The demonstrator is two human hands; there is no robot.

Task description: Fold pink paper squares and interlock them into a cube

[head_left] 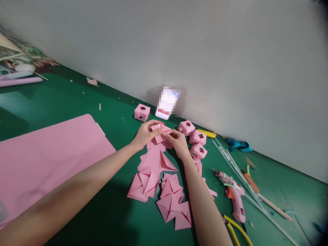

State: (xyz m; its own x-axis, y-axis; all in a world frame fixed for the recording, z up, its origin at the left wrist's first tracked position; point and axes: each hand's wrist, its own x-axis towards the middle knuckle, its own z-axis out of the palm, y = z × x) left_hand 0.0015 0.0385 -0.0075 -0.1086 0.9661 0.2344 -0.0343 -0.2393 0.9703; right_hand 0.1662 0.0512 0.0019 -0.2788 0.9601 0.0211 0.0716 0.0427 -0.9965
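Between my two hands is a folded piece of pink paper (158,136), held up above the pile. My left hand (144,134) grips its left side, thumb across the front and fingers behind. My right hand (177,141) pinches its right edge between thumb and fingers. Below them lie folded pink paper pieces (150,160) in a loose heap, with more folded squares (171,198) nearer me. Finished-looking pink paper boxes with diamond holes stand around: one box (142,112) beyond my left hand and several, including this box (197,137), to the right of my right hand.
A phone (166,102) leans on the grey wall. Large pink sheets (51,164) cover the left. At right lie a pink glue gun (234,194), clear glue sticks (230,159), yellow-handled pliers (234,229), a yellow tool (207,133) and blue ribbon (239,145).
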